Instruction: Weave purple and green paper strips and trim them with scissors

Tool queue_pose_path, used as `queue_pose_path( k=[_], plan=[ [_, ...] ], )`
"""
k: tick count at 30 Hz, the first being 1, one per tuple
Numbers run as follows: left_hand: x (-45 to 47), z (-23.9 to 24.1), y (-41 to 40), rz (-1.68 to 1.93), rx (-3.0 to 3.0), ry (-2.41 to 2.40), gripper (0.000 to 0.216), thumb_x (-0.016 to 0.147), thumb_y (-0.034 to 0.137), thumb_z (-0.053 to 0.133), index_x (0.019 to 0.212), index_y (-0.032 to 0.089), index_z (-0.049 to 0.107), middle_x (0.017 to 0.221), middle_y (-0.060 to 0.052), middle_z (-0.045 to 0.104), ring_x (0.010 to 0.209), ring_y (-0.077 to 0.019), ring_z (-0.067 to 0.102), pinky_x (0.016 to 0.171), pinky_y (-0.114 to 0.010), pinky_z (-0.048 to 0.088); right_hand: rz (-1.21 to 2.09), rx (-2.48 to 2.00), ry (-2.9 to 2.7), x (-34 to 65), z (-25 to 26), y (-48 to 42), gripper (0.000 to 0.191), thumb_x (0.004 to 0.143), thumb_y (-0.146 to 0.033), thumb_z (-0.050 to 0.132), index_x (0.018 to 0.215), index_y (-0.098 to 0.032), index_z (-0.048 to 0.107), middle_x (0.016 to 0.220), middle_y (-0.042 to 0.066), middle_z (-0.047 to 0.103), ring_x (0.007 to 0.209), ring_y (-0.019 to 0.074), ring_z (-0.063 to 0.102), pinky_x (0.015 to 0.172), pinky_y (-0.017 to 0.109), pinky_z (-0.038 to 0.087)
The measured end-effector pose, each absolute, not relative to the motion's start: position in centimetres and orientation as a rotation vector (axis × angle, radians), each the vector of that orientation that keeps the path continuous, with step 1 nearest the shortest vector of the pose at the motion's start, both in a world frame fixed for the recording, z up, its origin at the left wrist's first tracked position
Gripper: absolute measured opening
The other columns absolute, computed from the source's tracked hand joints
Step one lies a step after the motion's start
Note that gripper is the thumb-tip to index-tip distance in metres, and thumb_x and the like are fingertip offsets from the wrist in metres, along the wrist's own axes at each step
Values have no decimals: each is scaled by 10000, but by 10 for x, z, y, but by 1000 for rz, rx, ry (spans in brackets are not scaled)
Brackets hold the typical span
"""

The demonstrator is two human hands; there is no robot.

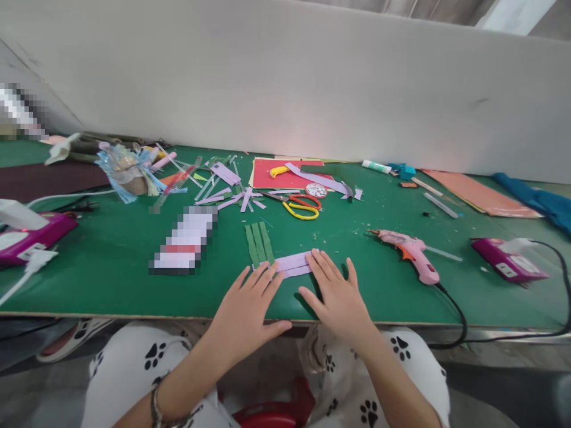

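Observation:
Two purple paper strips (294, 263) lie side by side across the green tabletop near its front edge. My left hand (250, 303) rests flat with fingers spread over their left end. Several green paper strips (259, 242) run upward from beneath those fingertips, standing in a row; how they join the purple ones is hidden. On the right end of the purple strips lie the fingertips of my right hand (334, 291), its thumb held apart. Neither hand is closed around anything.
A pink glue gun (414, 252) lies to the right, its cord hanging off the edge. Behind are scissors (303, 208), red paper (263, 173) and scattered paper scraps (225, 173). Purple power strips (508, 261) sit at both sides, and a blurred-out rectangle (185, 241) lies left.

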State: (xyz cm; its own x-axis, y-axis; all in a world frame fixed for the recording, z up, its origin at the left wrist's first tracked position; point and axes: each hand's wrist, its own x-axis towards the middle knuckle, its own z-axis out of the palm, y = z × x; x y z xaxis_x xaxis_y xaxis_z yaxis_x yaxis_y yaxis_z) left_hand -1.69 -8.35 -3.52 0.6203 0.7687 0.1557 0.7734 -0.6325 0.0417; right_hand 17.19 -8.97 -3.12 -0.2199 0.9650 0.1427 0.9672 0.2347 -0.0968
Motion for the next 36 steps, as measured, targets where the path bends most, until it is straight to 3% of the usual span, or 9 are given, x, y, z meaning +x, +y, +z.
queue_pose_path(
  k=[7,11,16,22,29,33,36],
  plan=[
    [-16,-31,-80,-367,-2874,-1348,672,811,599,352,1267,118,460,1306,-150,501,1181,-285,467,964,-436,390,1,-1709,-2395,173,-30,-93,493,914,-461,273,1337,-245,403,1426,47,345,1310,257,298,1049,591,-14],
    [-27,-28,-67,-522,-2854,-1470,598,851,486,380,1319,115,374,1301,-146,500,1172,-247,469,950,-396,410,-26,-1720,-2395,173,-32,-93,503,912,-452,278,1349,-226,381,1419,59,362,1298,261,318,1052,589,15],
    [-41,-21,-50,-371,-2793,-1692,469,813,407,491,1196,138,533,1244,-134,537,1123,-283,488,899,-420,438,-167,-1684,-2306,174,-36,-92,452,904,-350,303,1314,-193,409,1404,104,380,1300,274,302,1042,577,54],
    [-43,-16,-47,-418,-2847,-1685,321,824,317,491,1094,183,603,1146,-95,581,994,-250,543,824,-384,465,-199,-1610,-2149,174,-36,-91,363,897,-285,310,1207,-181,469,1277,129,505,1184,248,440,1026,498,133],
    [-38,-20,-46,-800,-2877,-1959,430,797,226,501,1221,165,463,1140,-89,530,848,-159,590,747,-282,486,-176,-1584,-2114,167,-36,-92,327,877,-267,356,1162,-184,493,1194,120,544,1125,240,474,1001,460,198],
    [-29,-16,-44,-673,-2582,-2164,513,782,336,549,1225,95,455,1119,-142,542,966,-240,566,821,-350,458,-168,-1591,-2136,167,-38,-91,323,876,-261,360,1152,-184,510,1171,120,558,1111,241,481,990,461,212],
    [-23,-13,-42,-547,-2511,-2162,449,776,305,565,1169,96,507,1018,-131,588,989,-270,552,825,-371,444,-154,-1584,-2145,167,-37,-90,323,877,-256,361,1152,-178,513,1149,117,571,1093,240,493,990,464,208]
  ],
)
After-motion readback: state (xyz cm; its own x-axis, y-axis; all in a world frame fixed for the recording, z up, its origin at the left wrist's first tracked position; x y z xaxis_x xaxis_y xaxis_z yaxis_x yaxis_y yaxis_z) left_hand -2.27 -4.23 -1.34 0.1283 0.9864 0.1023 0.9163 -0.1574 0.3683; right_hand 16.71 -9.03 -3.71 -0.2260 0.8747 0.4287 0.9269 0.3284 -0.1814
